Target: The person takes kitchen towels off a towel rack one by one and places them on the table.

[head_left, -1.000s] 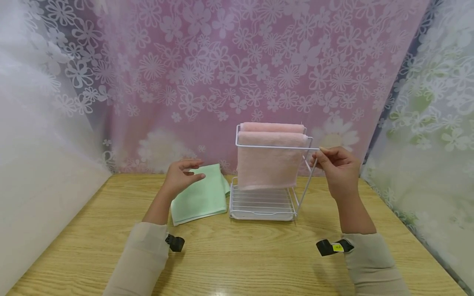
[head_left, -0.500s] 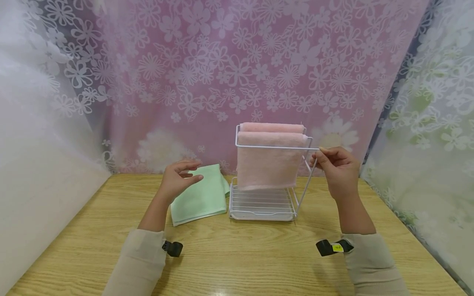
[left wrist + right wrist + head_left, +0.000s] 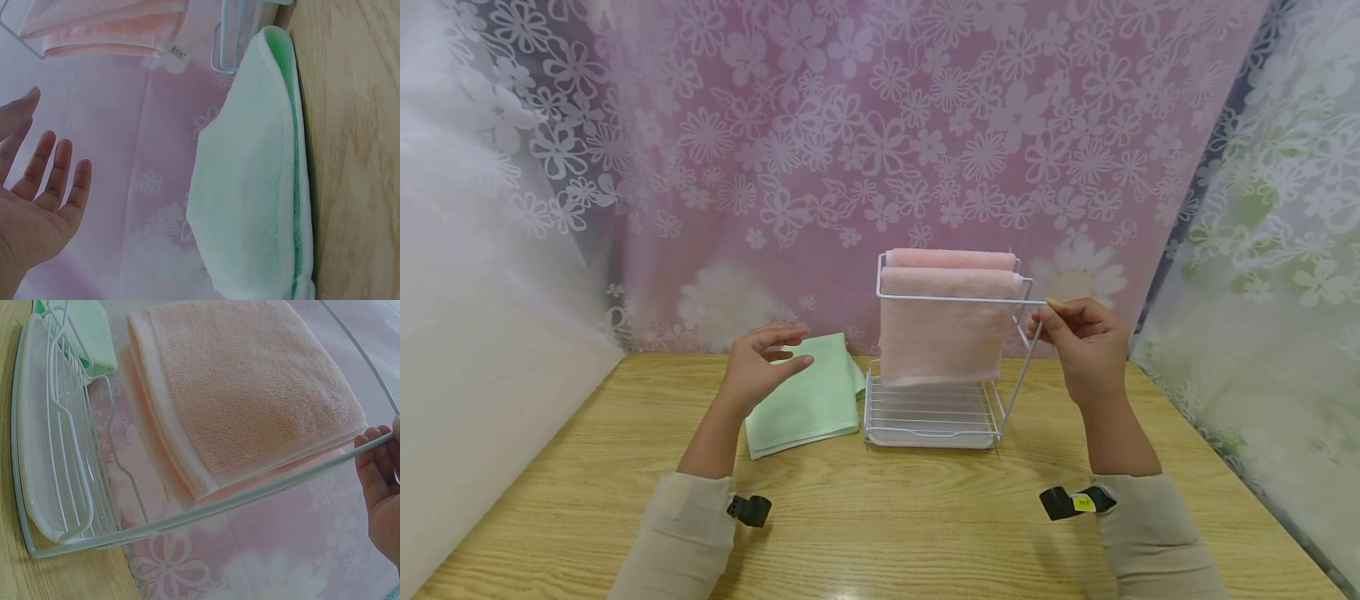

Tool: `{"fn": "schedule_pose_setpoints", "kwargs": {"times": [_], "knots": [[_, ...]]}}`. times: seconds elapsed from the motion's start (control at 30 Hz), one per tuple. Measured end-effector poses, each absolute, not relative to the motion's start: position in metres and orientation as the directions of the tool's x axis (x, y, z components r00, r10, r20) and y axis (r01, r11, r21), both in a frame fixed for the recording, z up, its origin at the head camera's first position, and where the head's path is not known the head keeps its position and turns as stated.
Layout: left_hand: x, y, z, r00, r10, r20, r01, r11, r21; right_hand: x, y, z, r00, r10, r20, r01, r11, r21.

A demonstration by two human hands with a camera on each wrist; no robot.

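White wire rack (image 3: pixel 931 408) stood on the wooden surface (image 3: pixel 880 517), pink towelling (image 3: pixel 946 333) hung at its top; looked light, stiff, likely tippy, best held by its upper corner. Right grip (image 3: pixel 1092 346) pinched that corner; left grip (image 3: pixel 758 367), empty, fingers parted, hovered near soft-looking green towel (image 3: pixel 816 400).

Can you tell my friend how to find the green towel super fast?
Look at the wooden table, then find the white wire rack standing on it. Just left of that rack, a folded green towel lies on the table. It's the only green cloth here: the pink cloth hangs up on the rack.
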State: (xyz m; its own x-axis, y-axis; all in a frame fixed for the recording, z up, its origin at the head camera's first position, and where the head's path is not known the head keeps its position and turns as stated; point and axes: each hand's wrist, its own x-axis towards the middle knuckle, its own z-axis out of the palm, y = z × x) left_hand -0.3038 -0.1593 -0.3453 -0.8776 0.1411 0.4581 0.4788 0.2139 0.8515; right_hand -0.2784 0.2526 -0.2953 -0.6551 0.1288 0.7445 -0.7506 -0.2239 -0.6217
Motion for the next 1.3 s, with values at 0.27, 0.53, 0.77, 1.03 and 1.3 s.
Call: {"fn": "schedule_pose_setpoints", "kwargs": {"times": [0.27,0.53,0.77,1.03,1.3], "knots": [[-0.298,-0.156,-0.34,-0.861,0.137,0.489,0.508,0.194,0.839,-0.279,0.253,-0.296,-0.652,0.133,0.746,-0.753,-0.229,-0.617],[-0.293,-0.152,-0.334,-0.842,0.141,0.52,0.539,0.185,0.822,-0.279,0.253,-0.296,-0.645,0.117,0.755,-0.756,-0.246,-0.607],[-0.286,-0.146,-0.326,-0.827,0.152,0.541,0.561,0.17,0.81,-0.278,0.253,-0.296,-0.651,0.122,0.749,-0.752,-0.241,-0.614],[-0.282,-0.141,-0.319,-0.812,0.165,0.559,0.581,0.145,0.801,-0.278,0.253,-0.296,-0.649,0.123,0.751,-0.756,-0.213,-0.619],[-0.276,-0.135,-0.31,-0.781,0.191,0.595,0.62,0.126,0.774,-0.278,0.254,-0.297,-0.647,0.113,0.754,-0.756,-0.223,-0.615]]}}
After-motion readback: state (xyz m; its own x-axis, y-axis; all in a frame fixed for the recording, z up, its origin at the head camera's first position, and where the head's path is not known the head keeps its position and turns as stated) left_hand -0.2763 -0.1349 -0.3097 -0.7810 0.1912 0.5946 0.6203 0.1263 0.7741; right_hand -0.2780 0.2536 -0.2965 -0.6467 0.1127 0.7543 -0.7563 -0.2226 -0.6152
